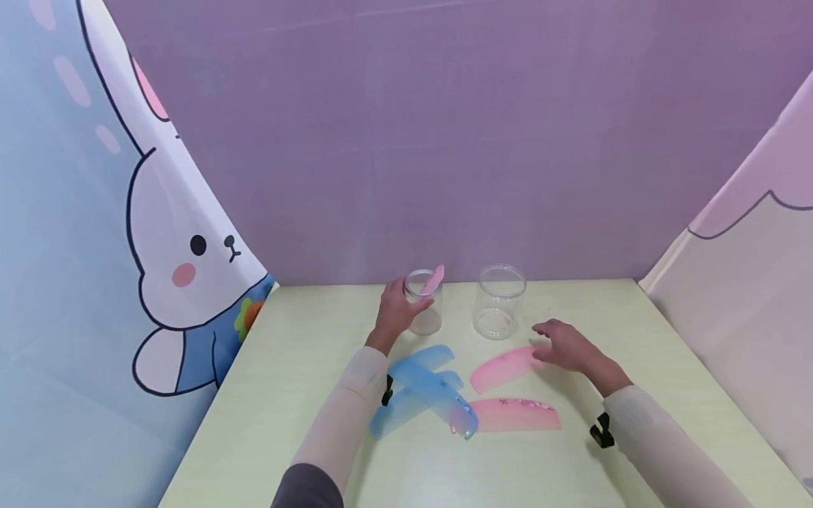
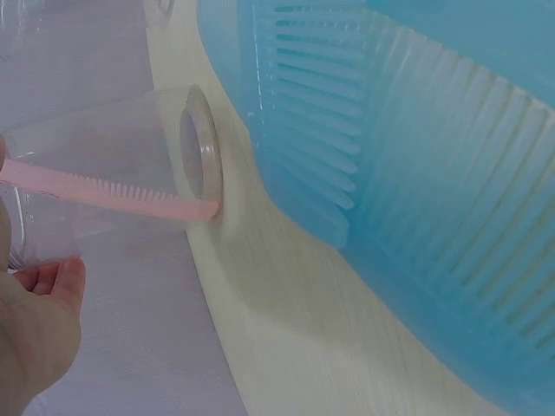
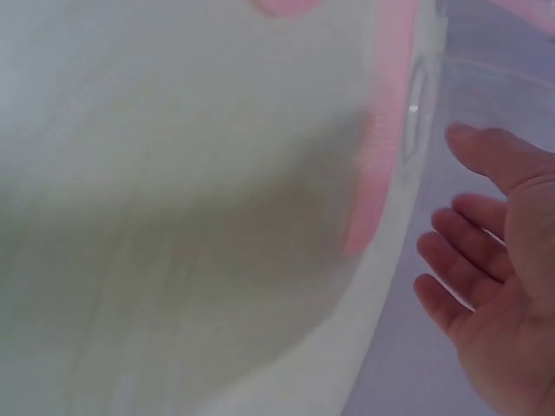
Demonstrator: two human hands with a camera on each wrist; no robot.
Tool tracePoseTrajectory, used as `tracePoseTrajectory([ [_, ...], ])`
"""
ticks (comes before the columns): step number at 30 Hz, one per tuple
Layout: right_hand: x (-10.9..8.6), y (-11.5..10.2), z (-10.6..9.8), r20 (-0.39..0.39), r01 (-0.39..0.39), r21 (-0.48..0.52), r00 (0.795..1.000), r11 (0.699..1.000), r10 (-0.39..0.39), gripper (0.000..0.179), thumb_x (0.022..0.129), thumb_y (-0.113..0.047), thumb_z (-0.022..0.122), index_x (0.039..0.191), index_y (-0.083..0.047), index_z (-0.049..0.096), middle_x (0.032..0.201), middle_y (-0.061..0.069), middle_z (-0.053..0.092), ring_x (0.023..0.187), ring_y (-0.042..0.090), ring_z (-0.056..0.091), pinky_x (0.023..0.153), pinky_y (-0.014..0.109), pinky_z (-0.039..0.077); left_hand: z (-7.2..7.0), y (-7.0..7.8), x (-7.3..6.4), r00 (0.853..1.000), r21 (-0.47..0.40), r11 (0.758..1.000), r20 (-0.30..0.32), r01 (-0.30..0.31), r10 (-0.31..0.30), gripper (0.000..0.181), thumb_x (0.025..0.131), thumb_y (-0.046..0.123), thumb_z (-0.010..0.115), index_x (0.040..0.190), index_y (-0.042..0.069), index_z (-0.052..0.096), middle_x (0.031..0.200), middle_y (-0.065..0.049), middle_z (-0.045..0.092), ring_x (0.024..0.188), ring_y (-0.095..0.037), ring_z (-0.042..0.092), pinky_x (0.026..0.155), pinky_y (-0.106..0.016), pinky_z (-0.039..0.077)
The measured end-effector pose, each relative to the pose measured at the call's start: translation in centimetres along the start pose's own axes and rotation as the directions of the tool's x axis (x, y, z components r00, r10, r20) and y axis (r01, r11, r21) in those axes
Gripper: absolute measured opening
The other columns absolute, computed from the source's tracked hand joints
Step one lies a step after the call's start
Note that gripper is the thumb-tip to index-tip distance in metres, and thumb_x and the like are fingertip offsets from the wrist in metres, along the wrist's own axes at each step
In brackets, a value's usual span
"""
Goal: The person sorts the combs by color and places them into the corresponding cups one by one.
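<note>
Near the back of the table, my left hand (image 1: 395, 310) holds a clear plastic jar (image 1: 427, 324) around its upper part. A pink comb (image 1: 435, 280) leans inside that jar, its upper end sticking out past the rim; the left wrist view shows its teeth through the wall. My right hand (image 1: 567, 346) hovers by the right end of a pink comb (image 1: 500, 370) on the table. In the right wrist view its fingers are spread and loosely bent, with nothing between them. A second pink comb (image 1: 521, 415) lies closer to me.
Another clear jar (image 1: 498, 303) stands upright to the right of the held one. Several blue combs (image 1: 419, 395) overlap in a pile before my left hand, one crossing the nearer pink comb's left end. Behind the table (image 1: 305, 339) hangs a purple cloth backdrop (image 1: 444, 141).
</note>
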State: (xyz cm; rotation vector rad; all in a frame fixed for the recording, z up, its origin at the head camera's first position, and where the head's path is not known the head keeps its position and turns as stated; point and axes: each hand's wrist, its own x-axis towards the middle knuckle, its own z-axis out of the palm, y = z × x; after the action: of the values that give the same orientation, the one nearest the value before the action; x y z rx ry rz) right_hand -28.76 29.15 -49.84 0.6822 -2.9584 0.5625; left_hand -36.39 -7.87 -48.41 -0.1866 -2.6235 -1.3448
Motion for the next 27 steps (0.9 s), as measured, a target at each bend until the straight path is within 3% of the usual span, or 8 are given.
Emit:
tracePoseTrajectory([
  [5, -0.5, 0.6, 0.5, 0.072, 0.056, -0.025, 0.996, 0.998, -0.054, 0.057, 0.079, -0.020, 0.085, 0.123, 0.011, 0.065, 0.117, 0.027, 0.068, 0.112, 0.045, 0.062, 0.098, 0.057, 0.051, 0.1, -0.2, 0.0, 1.000, -0.012, 1.000, -0.003, -0.013, 0.013, 0.080, 0.083, 0.043, 0.084, 0.143, 0.003, 0.051, 0.134, -0.017, 0.057, 0.123, -0.034, 0.057, 0.108, -0.051, 0.048],
  [10, -0.5, 1.7, 1.4, 0.110, 0.065, -0.051, 0.992, 0.997, -0.060, 0.058, 0.079, -0.022, 0.085, 0.124, 0.010, 0.065, 0.117, 0.024, 0.069, 0.112, 0.044, 0.061, 0.100, 0.058, 0.049, 0.0, -0.2, 0.1, 1.000, -0.013, 1.000, -0.003, -0.016, 0.016, 0.082, 0.082, 0.043, 0.084, 0.144, 0.001, 0.050, 0.134, -0.017, 0.057, 0.123, -0.034, 0.056, 0.108, -0.052, 0.048],
  [22, -0.4, 2.5, 1.7, 0.159, -0.016, 0.014, 0.987, 1.000, 0.014, 0.048, 0.082, -0.026, 0.086, 0.120, -0.001, 0.072, 0.113, 0.013, 0.068, 0.103, 0.031, 0.063, 0.097, 0.054, 0.052, 0.1, -0.1, 0.2, 1.000, -0.003, 1.000, -0.005, -0.007, 0.007, 0.080, 0.082, 0.043, 0.084, 0.143, 0.004, 0.051, 0.134, -0.017, 0.058, 0.124, -0.033, 0.057, 0.108, -0.050, 0.048],
  [27, -0.4, 2.6, 1.8, 0.155, -0.011, 0.012, 0.988, 1.000, 0.009, 0.046, 0.082, -0.026, 0.085, 0.119, -0.003, 0.073, 0.111, 0.011, 0.068, 0.102, 0.029, 0.063, 0.096, 0.053, 0.053, 0.2, -0.3, 0.3, 1.000, 0.011, 1.000, -0.007, -0.014, 0.014, 0.081, 0.082, 0.044, 0.084, 0.144, 0.003, 0.050, 0.135, -0.017, 0.058, 0.125, -0.033, 0.056, 0.108, -0.050, 0.048],
])
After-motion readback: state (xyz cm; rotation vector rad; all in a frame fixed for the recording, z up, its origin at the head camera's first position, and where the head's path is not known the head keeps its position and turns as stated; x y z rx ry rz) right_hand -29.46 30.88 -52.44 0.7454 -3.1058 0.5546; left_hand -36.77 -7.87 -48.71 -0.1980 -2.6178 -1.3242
